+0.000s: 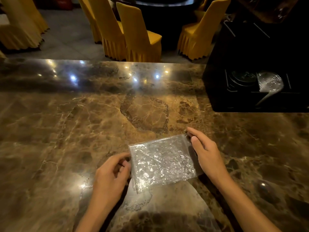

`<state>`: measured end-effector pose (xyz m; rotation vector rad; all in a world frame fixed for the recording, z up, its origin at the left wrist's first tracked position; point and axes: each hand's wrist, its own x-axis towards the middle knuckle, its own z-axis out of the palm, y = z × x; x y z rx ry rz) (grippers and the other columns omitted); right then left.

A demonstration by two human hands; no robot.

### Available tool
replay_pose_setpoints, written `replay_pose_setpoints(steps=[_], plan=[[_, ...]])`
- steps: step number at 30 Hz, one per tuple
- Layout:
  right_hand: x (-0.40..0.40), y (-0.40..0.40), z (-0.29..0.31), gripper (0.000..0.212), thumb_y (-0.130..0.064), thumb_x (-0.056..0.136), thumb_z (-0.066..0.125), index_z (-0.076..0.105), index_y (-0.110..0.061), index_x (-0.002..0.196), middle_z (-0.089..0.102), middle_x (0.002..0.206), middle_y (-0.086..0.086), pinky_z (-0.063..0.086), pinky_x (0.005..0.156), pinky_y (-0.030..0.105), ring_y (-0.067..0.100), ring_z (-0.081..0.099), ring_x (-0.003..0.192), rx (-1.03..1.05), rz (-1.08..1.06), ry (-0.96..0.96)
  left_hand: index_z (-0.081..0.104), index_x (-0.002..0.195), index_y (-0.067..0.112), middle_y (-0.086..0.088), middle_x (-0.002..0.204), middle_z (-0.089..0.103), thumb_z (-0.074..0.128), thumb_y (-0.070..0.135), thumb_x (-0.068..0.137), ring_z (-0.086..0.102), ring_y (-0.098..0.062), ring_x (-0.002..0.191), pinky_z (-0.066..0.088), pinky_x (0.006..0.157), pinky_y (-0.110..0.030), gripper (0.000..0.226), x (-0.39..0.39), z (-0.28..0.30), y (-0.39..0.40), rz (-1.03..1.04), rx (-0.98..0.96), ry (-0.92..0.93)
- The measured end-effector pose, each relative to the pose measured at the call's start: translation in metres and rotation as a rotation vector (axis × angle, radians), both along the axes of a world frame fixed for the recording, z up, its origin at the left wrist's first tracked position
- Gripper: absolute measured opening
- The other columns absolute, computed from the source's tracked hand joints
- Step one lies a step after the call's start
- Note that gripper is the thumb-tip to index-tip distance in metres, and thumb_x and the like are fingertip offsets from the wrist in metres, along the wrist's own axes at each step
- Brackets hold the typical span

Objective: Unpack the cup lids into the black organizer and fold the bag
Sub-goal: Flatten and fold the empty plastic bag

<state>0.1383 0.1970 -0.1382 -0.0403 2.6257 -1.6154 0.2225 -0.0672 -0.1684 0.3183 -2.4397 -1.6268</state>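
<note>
A clear, crinkled plastic bag (161, 162), folded into a flat rectangle, lies low over the brown marble counter (83, 124). My left hand (111, 174) pinches its left edge with curled fingers. Along the bag's right edge, my right hand (204, 151) pinches the far right corner between thumb and fingers. The black organizer (254, 101) stands at the right of the counter. One of its compartments holds dark cup lids (242, 78), and the neighbouring one holds clear plastic lids (270, 82).
Yellow-covered chairs (138, 34) stand on the floor beyond the counter's far edge. Ceiling lights glare off the polished marble. A dark cabinet rises at the right behind the organizer.
</note>
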Motion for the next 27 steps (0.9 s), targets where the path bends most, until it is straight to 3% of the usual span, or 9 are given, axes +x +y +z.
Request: replay_pose_setpoints(steps=[2,7,11,13,16,19,22,24,27], plan=[[0.005,0.000,-0.005,0.036,-0.023,0.103,0.045,0.055,-0.027,0.138,0.052,0.142,-0.017,0.032,0.101,0.004,-0.016,0.043,0.124,-0.058,-0.016,-0.012,0.072,0.095,0.051,0.002,0.076,0.068,0.067,0.000,0.091,0.060,-0.009,0.059,0.054,0.055,-0.026,0.051,0.004,-0.001,0.005,0.007,0.079,-0.026],[0.005,0.005,-0.012,0.034,-0.020,0.103,0.047,0.060,-0.027,0.133,0.061,0.136,-0.014,0.041,0.105,0.026,-0.002,0.053,0.126,-0.347,-0.082,-0.099,0.072,0.096,0.046,-0.002,0.074,0.068,0.065,0.000,0.091,0.063,-0.017,0.060,0.057,0.057,-0.031,0.046,0.010,0.001,0.013,0.002,0.117,-0.080],[-0.001,0.017,-0.004,0.027,-0.012,0.099,0.052,0.071,-0.023,0.114,0.071,0.121,-0.002,0.054,0.094,0.029,0.010,0.068,0.110,-0.537,-0.211,-0.207,0.071,0.099,0.036,0.009,0.074,0.067,0.066,0.001,0.089,0.063,-0.013,0.065,0.054,0.060,-0.027,0.037,0.011,0.005,0.020,-0.005,-0.123,-0.019],[0.001,0.025,-0.001,0.026,-0.013,0.096,0.054,0.073,-0.027,0.105,0.072,0.112,-0.005,0.056,0.092,0.034,0.009,0.071,0.099,-0.371,-0.295,-0.244,0.072,0.101,0.025,0.016,0.077,0.063,0.069,-0.004,0.085,0.059,-0.006,0.069,0.044,0.059,-0.012,0.032,0.012,0.010,0.028,-0.023,-0.278,0.036],[0.010,0.030,0.004,0.022,-0.020,0.094,0.055,0.072,-0.032,0.103,0.071,0.111,-0.012,0.054,0.092,0.036,0.007,0.067,0.099,-0.068,-0.243,-0.226,0.071,0.101,0.017,0.014,0.083,0.056,0.070,-0.009,0.081,0.055,0.002,0.071,0.042,0.063,-0.013,0.033,0.014,0.014,0.037,-0.075,-0.404,0.045],[0.021,0.025,0.005,0.028,-0.023,0.097,0.053,0.065,-0.026,0.122,0.055,0.133,-0.012,0.042,0.102,0.034,0.011,0.053,0.123,0.342,-0.102,-0.009,0.072,0.103,0.013,0.010,0.086,0.051,0.067,-0.009,0.082,0.054,-0.001,0.074,0.040,0.064,-0.013,0.031,0.018,0.016,0.040,-0.096,-0.473,0.047],[0.029,0.006,0.010,0.039,-0.025,0.101,0.047,0.053,-0.022,0.140,0.034,0.149,-0.014,0.018,0.120,0.043,0.004,0.020,0.144,0.551,0.078,0.245,0.074,0.097,0.008,0.005,0.088,0.048,0.069,-0.007,0.081,0.050,-0.014,0.076,0.037,0.067,-0.016,0.022,0.014,0.023,0.044,-0.026,-0.521,0.117],[0.031,-0.013,0.012,0.047,-0.031,0.104,0.036,0.033,-0.026,0.151,0.011,0.159,-0.015,0.001,0.122,0.037,0.003,0.001,0.149,0.611,0.279,0.271,0.073,0.100,0.005,-0.001,0.099,0.055,0.068,0.005,0.087,0.051,-0.018,0.091,0.039,0.079,-0.017,0.014,0.005,0.027,0.048,-0.047,-0.580,0.219],[0.030,-0.039,0.003,0.055,-0.038,0.106,0.019,0.007,-0.023,0.158,-0.008,0.164,-0.011,-0.009,0.122,0.034,0.004,-0.018,0.149,0.691,0.551,0.265,0.062,0.130,0.004,-0.018,0.138,0.054,0.060,0.012,0.095,0.047,-0.031,0.131,0.039,0.108,-0.038,0.036,-0.010,0.020,0.051,-0.247,-0.710,0.235]])
